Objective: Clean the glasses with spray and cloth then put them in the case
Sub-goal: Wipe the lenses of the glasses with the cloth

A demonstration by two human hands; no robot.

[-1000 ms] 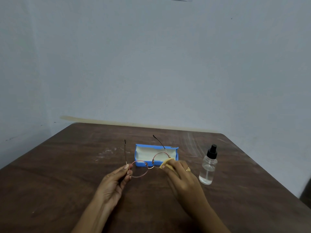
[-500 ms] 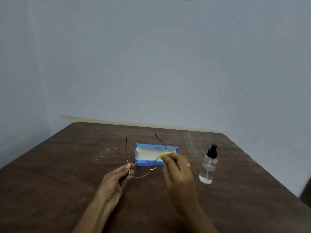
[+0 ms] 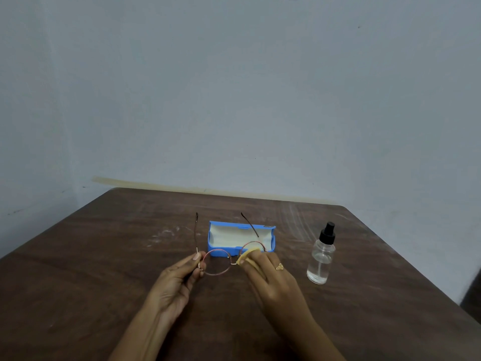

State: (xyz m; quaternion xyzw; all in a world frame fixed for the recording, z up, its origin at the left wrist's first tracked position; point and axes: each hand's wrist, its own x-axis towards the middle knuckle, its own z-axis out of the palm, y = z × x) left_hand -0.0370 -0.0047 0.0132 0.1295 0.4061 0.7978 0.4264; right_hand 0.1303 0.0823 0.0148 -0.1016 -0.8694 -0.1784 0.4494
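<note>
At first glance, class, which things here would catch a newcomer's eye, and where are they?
Mid-table, the left hand holds round glasses while the right hand rubs one lens with a yellow cloth. Just behind lies an open blue case; a clear spray bottle stands to the right.

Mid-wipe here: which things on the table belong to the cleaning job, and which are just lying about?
In the job: glasses, yellow cloth, spray bottle, open blue case, left hand, right hand.

Lying about: nothing; only the table and the wall.
</note>
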